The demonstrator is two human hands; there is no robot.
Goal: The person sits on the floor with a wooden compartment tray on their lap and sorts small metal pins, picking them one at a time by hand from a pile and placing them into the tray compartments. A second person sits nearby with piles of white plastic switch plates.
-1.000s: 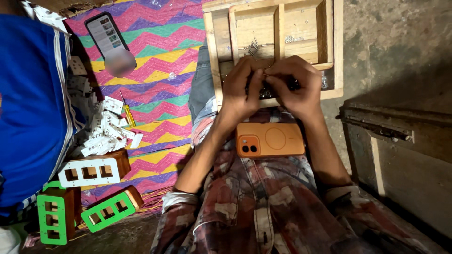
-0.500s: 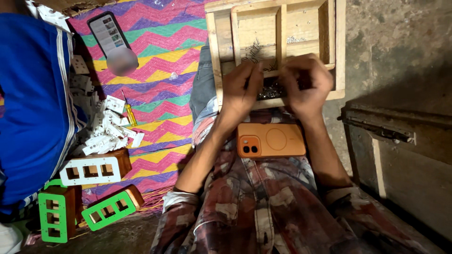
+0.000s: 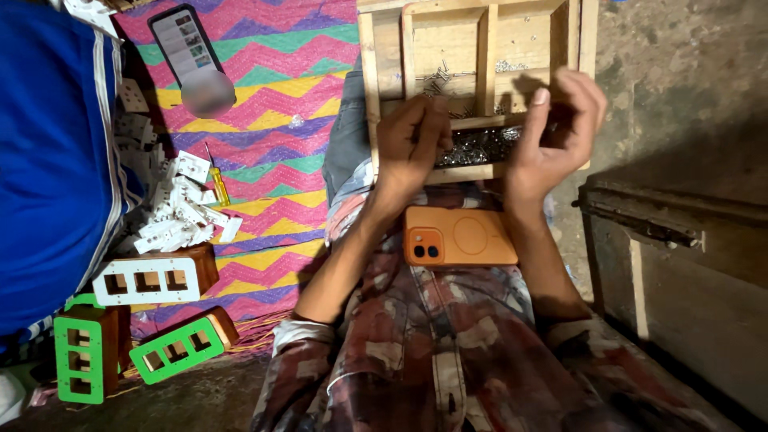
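The top of the wooden tray point(image 3: 384, 88) is cut off by the upper edge of the frame, so not all of its boxes can be seen. Three boxes show: two above, and one long box below them. The long box runs from left to right and holds a pile of small metal screws point(image 3: 478, 146), too many and too tiny to count. A few more screws lie loose in the upper boxes.

The left hand point(image 3: 412, 144) sits in the upper middle of the frame, on the near edge of the tray. Its fingers are curled in tight, and it is too hard to see if they hold anything. The right hand point(image 3: 556, 128) is just to the right, over the right end of the screw pile. Its fingers are bent and half open, thumb up, and what they pinch cannot be made out.

One orange phone point(image 3: 460, 237) lies flat on the person's lap below the hands, long side going left to right.

A second phone point(image 3: 186, 36) lies at the upper left on the zigzag mat point(image 3: 264, 80). At the lower left there are two green switch frames point(image 3: 172, 350) and one white switch frame point(image 3: 148, 280). A heap of little white parts point(image 3: 180, 216) lies above them, too jumbled to count.
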